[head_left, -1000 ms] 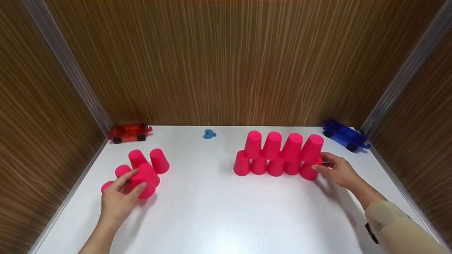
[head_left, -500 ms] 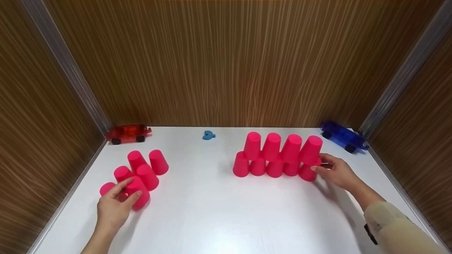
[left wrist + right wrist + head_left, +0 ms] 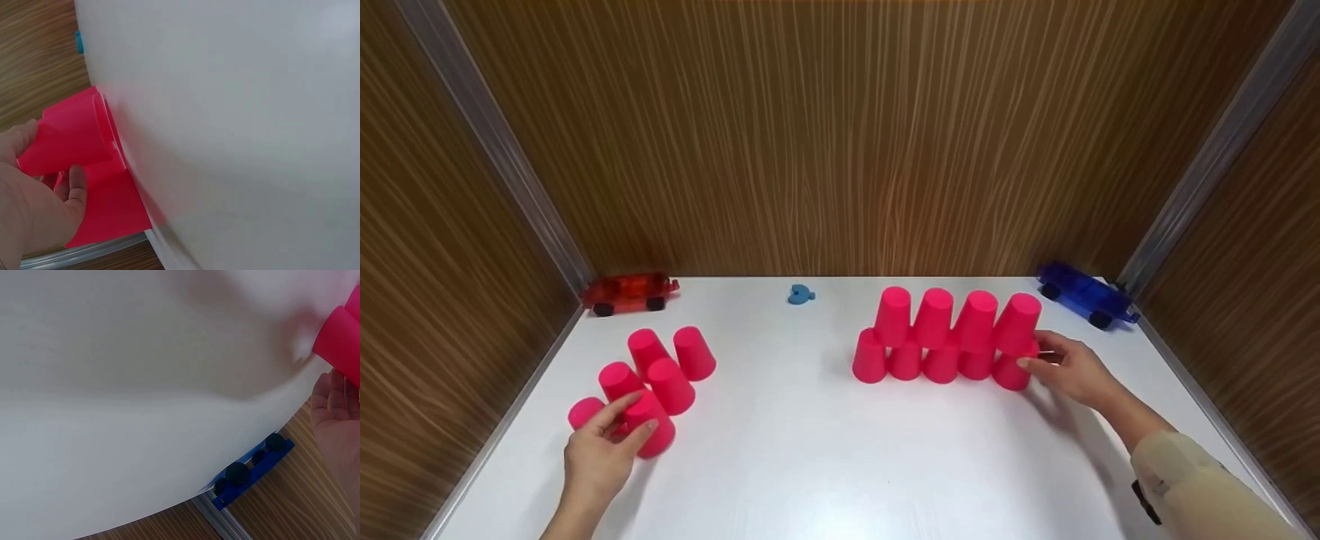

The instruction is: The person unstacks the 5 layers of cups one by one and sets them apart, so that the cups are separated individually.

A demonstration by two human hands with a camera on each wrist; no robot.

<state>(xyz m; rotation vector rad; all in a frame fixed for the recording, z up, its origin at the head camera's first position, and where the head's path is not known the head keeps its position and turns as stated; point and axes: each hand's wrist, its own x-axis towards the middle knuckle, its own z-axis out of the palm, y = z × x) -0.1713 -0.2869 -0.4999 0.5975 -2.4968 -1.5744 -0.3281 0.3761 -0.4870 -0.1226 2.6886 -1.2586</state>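
My left hand (image 3: 598, 457) grips an upside-down pink cup (image 3: 654, 435) between thumb and fingers, at the front of a loose cluster of pink cups on the left. Beside it stand other inverted cups, such as a middle cup (image 3: 671, 386) and a far cup (image 3: 694, 352); the leftmost cup (image 3: 585, 411) is partly hidden by the hand. On the right, several inverted cups form two rows, the upper cups (image 3: 935, 319) bridging the lower ones (image 3: 905, 361). My right hand (image 3: 1076, 371) holds the rightmost lower cup (image 3: 1011, 373), thumb in front and fingers behind.
A translucent red toy car (image 3: 631, 292) sits at the back left. At the back right is a blue toy car (image 3: 1086, 294). A small blue piece (image 3: 801, 294) lies near the back wall (image 3: 840, 150). Wood-grain panels border the white table (image 3: 780, 465).
My left hand has brought its cup down and slightly left, to the cluster's front. My right hand stays at the same cup. The whole head view has shifted slightly.
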